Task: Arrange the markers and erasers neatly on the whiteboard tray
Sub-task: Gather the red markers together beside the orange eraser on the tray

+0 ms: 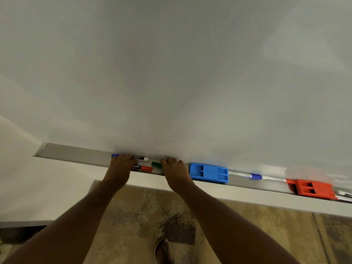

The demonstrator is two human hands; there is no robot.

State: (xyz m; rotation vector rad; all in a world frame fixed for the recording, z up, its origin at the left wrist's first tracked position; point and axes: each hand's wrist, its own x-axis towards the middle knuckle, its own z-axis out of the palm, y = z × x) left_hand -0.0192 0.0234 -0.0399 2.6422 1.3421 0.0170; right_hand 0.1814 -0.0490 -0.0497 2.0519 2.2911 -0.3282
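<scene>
Left of centre in the frame, both hands rest on the whiteboard tray (72, 154). The left hand (122, 164) lies curled over a blue-capped marker (131, 157) and a red marker (145, 168), likely lining them up; its label reads "cam", the rest hidden. The right hand (174, 168) covers a green marker (156, 164); whether it grips, I cannot tell. A blue eraser (208, 172) and red eraser (312, 188) sit further right.

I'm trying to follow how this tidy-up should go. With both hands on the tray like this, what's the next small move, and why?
Probably slide the red-capped marker up against the blue-capped marker under the left hand. The two lie staggered in separate rows, and the green cap by the right hand sits loose beside the blue eraser. Lining them up would tidy that end of the tray.
</scene>
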